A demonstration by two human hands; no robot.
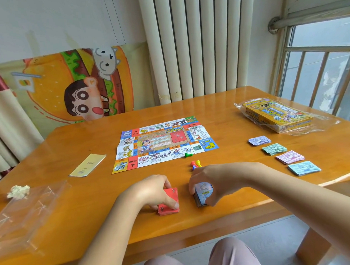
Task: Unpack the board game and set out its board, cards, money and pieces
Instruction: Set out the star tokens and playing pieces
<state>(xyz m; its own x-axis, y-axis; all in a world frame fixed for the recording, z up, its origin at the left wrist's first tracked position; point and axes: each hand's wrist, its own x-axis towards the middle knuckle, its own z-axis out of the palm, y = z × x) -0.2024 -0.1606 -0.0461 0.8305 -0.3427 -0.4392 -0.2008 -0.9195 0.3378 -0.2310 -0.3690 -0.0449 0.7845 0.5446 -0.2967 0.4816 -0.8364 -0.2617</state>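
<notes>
Four money stacks [289, 157] sit in a row at three o'clock on the bench [71, 140], sorted by colour: purple, green, pink, blue. The board [164, 143] lies unfolded and flat at the centre, toward twelve o'clock from the hands. Both decks are out at six o'clock, near the front edge. The left grip [152, 192] is curled round the red card deck [168, 202], and the right grip [209, 182] clasps the blue card deck [203, 193] from above; both decks rest on the bench. The pieces look least finished: a green pawn [188, 155] lies tipped over at the board's five o'clock edge, with the red, yellow and blue pawns [196, 164] heaped just beside it. The game box [276, 115], on its plastic wrap, sits at two o'clock. By my judgement the task is mostly done; squaring and placing the decks and standing the pawns remain.
</notes>
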